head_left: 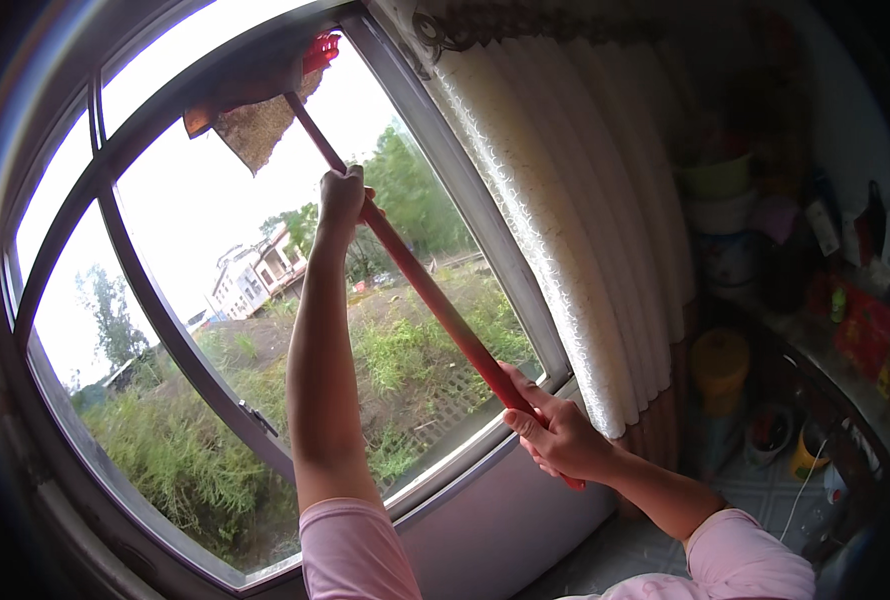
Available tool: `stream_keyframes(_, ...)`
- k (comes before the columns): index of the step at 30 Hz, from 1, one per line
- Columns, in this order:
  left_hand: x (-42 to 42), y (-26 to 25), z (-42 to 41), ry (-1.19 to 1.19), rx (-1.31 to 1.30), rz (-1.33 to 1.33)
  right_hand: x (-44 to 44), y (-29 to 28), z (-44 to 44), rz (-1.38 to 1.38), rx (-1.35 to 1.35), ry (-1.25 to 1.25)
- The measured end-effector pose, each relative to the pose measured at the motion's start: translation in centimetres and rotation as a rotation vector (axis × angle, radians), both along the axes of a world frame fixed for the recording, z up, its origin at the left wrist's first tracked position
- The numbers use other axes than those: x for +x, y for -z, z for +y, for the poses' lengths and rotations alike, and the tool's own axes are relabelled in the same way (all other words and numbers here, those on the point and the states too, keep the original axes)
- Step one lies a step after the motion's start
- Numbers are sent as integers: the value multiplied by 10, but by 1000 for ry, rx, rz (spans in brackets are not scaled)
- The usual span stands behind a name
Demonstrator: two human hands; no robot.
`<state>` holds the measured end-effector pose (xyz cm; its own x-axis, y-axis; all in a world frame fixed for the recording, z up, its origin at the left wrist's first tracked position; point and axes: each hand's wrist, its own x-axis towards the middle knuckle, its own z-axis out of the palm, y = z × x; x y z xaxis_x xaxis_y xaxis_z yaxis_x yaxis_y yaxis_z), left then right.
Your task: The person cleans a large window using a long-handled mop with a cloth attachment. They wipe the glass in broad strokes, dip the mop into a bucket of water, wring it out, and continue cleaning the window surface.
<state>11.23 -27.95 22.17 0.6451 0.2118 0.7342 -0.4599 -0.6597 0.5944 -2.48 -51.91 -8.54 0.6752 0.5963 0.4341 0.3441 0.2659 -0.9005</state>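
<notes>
A long red pole [437, 300] slants from lower right up to the top of a framed window [219, 390]. My left hand [345, 196] is closed round its upper part, with that arm raised in front of the glass. Lower down, my right hand [553, 433] grips the pole near its bottom end. At the pole's top, a brown, rough-textured cloth [261, 127] hangs over a head with red plastic teeth or bristles [322, 52] at one side. The head is partly covered and dark against the bright sky, so its exact kind is unclear.
A pale pleated curtain [565, 217] hangs right of the window, below dark rings. Stacked basins [719, 195], a yellow container [719, 364], small buckets [769, 431] and a red patterned cloth or bag [865, 330] stand or lie in the dim right side. Plants and buildings show outside.
</notes>
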Motion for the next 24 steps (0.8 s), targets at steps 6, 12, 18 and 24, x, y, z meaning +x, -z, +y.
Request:
stream_keyframes(6,-21,47,14,-11,-261,-155,58,19,-48,-219,-106,51)
stream_keyframes(12,26,11,-16,-107,-162,-196,93,2,-73,11,88,-106)
stream_keyframes(18,72,-1,-38,-258,-36,-185,107,16,-66,124,177,-173)
stream_keyframes(24,30,34,-35,-285,215,65,27,61,-3,328,247,-229)
